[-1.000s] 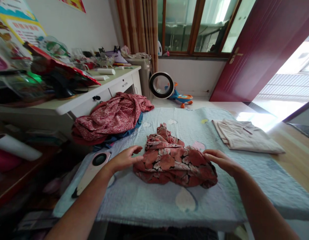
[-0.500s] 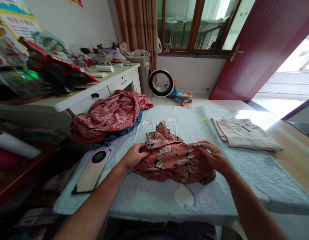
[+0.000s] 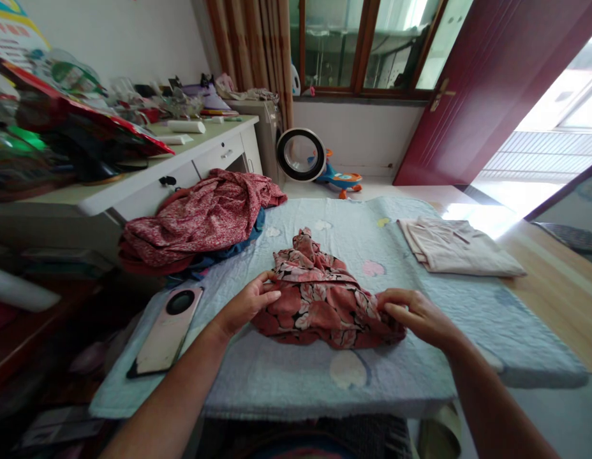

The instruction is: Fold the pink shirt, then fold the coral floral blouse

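Observation:
A crumpled red floral garment [image 3: 325, 296] lies in the middle of a pale blue quilt [image 3: 286, 376] spread over the table. My left hand [image 3: 245, 305] pinches the garment's left edge. At the garment's right lower edge my right hand [image 3: 413, 314] grips a fold of the fabric. Both forearms reach in from the bottom of the view.
A heap of red patterned clothes [image 3: 200, 217] sits at the quilt's back left. A folded beige garment [image 3: 456, 247] lies at the back right. A phone [image 3: 164, 330] rests on the quilt left of my left hand. A cluttered white desk [image 3: 133, 185] stands to the left.
Both hands went from hovering open beside the floral garment to gripping its edges. My right hand has slid down to the lower right corner, and the garment is flatter.

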Demonstrator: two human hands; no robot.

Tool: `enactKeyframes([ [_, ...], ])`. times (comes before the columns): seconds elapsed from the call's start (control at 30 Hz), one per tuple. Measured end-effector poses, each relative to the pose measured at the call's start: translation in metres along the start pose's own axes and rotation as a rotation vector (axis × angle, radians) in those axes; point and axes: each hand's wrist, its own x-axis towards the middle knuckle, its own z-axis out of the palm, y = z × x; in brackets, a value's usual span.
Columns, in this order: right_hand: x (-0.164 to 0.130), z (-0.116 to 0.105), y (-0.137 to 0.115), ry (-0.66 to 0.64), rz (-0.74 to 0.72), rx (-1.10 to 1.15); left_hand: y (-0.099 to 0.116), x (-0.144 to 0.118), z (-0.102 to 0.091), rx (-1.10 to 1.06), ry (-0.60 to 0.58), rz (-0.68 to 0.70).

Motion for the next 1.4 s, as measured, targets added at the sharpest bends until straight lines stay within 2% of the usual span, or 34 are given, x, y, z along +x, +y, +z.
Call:
enactKeyframes([
  [0.1,0.002,0.006,-0.002,0.112,0.051,-0.076,-0.002,0.002,0.001,0.03,0.043,-0.008],
  [0.17,0.007,0.015,-0.002,0.207,0.046,-0.126,-0.003,0.005,0.002,0.021,0.084,0.004],
  [0.23,0.012,0.025,-0.002,0.242,0.025,-0.153,-0.003,0.007,0.002,0.029,0.124,0.021],
  [0.37,0.019,0.038,-0.003,0.226,-0.023,-0.183,-0.004,0.007,0.0,0.055,0.158,0.035],
  [0.57,0.01,0.037,-0.004,0.205,-0.055,-0.114,-0.01,0.003,-0.007,0.076,0.17,0.006],
  [0.77,-0.004,0.045,0.003,0.151,-0.016,0.009,-0.016,0.002,-0.015,0.401,0.203,0.035],
  [0.87,-0.007,0.044,0.004,0.117,0.028,0.016,-0.015,0.0,-0.018,0.555,0.165,0.052],
  [0.97,-0.009,0.04,0.001,0.076,0.022,-0.034,-0.01,-0.004,-0.019,0.623,0.104,0.034],
  [1.07,-0.011,0.037,-0.002,0.07,0.003,-0.063,-0.008,-0.006,-0.018,0.608,0.078,0.045],
  [1.27,-0.011,0.042,-0.004,0.078,-0.006,-0.031,-0.013,-0.006,-0.012,0.414,0.121,0.119],
  [1.4,-0.009,0.047,-0.006,0.107,0.026,0.082,-0.008,-0.008,-0.007,0.245,0.131,-0.019],
])
